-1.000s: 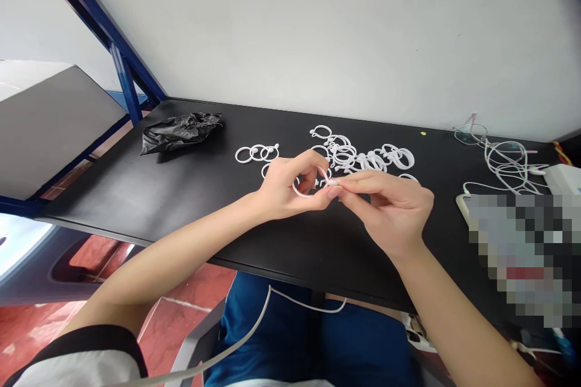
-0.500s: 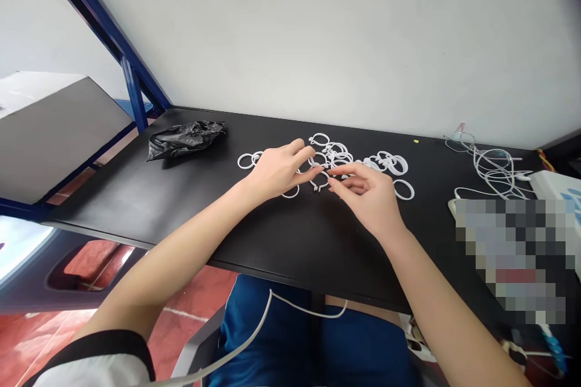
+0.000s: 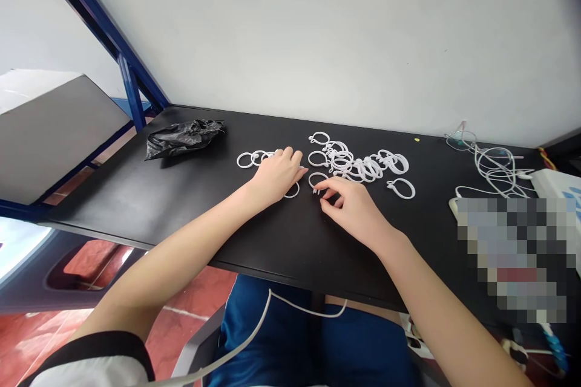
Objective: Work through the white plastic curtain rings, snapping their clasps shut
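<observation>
From afar I saw the right hand (image 3: 347, 202), thumb and forefinger parted, by a white ring (image 3: 318, 173) at the near left of the ring heap (image 3: 341, 161); the left hand (image 3: 278, 175), left of the heap, hid parts of other rings (image 3: 253, 160), and I couldn't tell whether it gripped one; right of the heap, pixelation masked a pale-edged device (image 3: 452, 208), and a white box (image 3: 551, 187) with blue print was cut off.

A short, pale sleeve (image 3: 91, 369) ends in 1 broad black band (image 3: 113, 343) around the left arm (image 3: 136, 287). The 2 forearms (image 3: 204, 233) are bare, as are the left hand (image 3: 276, 175) and right hand (image 3: 349, 204). The blue legwear (image 3: 276, 351) has a satiny sheen, darkening toward the middle. 1 off-white cord (image 3: 241, 349) crosses it, bending sharply, then sagging.
</observation>
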The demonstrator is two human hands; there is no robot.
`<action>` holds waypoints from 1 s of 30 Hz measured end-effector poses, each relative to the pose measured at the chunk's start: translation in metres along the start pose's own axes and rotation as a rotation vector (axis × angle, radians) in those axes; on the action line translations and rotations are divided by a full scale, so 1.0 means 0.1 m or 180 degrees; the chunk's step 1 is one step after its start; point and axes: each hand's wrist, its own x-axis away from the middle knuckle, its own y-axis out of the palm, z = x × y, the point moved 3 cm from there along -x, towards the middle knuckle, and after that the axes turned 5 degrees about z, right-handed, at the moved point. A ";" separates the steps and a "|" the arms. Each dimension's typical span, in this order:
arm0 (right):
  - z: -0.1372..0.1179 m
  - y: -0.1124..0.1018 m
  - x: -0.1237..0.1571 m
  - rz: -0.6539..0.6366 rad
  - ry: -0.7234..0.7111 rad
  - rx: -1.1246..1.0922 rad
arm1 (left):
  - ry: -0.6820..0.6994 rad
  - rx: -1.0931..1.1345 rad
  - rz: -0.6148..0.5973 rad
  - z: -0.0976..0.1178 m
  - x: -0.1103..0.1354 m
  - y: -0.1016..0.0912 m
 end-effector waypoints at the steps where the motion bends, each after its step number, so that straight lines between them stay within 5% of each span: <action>1: 0.00 0.00 0.00 0.0000 -0.0012 -0.0020 | 0.0015 -0.0009 0.0024 0.00 0.00 0.01; 30: -0.01 0.01 0.00 -0.0027 -0.0064 -0.0006 | 0.0086 0.0196 0.0503 0.05 0.02 -0.14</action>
